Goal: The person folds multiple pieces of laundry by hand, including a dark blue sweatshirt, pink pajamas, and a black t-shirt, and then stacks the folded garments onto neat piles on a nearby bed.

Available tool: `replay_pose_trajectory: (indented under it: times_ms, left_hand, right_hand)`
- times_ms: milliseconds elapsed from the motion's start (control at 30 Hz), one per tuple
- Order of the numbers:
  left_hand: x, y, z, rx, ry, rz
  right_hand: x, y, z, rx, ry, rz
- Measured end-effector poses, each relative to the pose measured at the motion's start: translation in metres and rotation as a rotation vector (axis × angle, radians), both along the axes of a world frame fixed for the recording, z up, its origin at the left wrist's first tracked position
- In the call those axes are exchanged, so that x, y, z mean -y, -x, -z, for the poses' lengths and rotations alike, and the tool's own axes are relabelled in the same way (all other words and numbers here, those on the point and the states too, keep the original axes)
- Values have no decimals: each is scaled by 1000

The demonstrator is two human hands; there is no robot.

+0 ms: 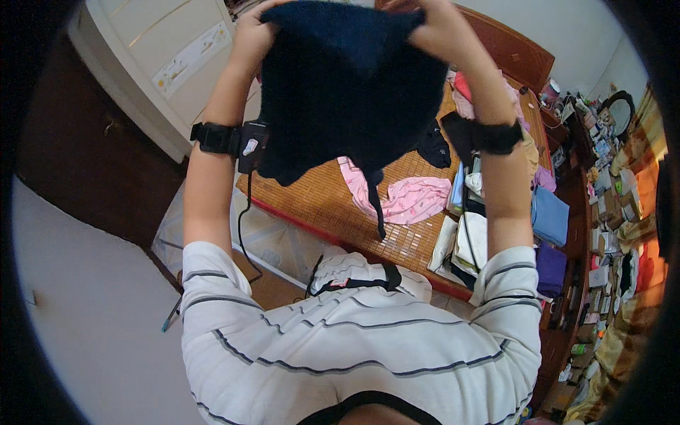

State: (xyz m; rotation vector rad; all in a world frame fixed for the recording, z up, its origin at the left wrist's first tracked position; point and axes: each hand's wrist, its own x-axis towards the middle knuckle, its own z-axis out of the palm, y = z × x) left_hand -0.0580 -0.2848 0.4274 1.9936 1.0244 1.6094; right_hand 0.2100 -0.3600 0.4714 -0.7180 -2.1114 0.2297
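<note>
A dark navy, soft-looking garment (347, 92) hangs spread out in front of me, raised above the bed. My left hand (253, 32) is closed on its upper left corner. At the upper right corner, my right hand (440, 35) grips the same cloth. From its lower edge dangles a narrow dark strip (377, 205); whether it is a tie or a sleeve end I cannot tell. Its exact kind does not show. Below it on the bed lies a crumpled pink patterned cloth (421, 198), partly covered from view by the garment.
The bed's woven bamboo mat (304, 195) spreads beneath. Folded white clothes (471, 237), a blue folded cloth (549, 216) and a purple one (550, 269) line its right side. A cluttered shelf (602, 262) stands far right, a pale wardrobe (163, 57) far left. A black cable (246, 234) hangs from my left forearm band.
</note>
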Motion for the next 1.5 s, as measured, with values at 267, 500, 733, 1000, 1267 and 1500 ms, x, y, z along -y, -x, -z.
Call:
replay_pose_trajectory:
  times_ms: [267,500,733,1000,1267,1500]
  left_hand:
    - [2,-14,24,-16,-16,106]
    - [-14,-7,103,158,-50,35]
    - [67,9,200,356,473,-106]
    - [76,-8,236,-347,244,-373]
    - [-36,21,244,-313,114,-508]
    - [-141,80,250,-154,60,-568]
  right_hand:
    - [-34,39,70,-175,-161,-56]
    - [-39,106,80,-618,576,-299]
    - [-88,117,139,-926,1141,-220]
    - [-118,166,140,-1217,1150,-284]
    - [-163,193,106,-1310,933,-733]
    - [-200,179,98,-1181,862,-734]
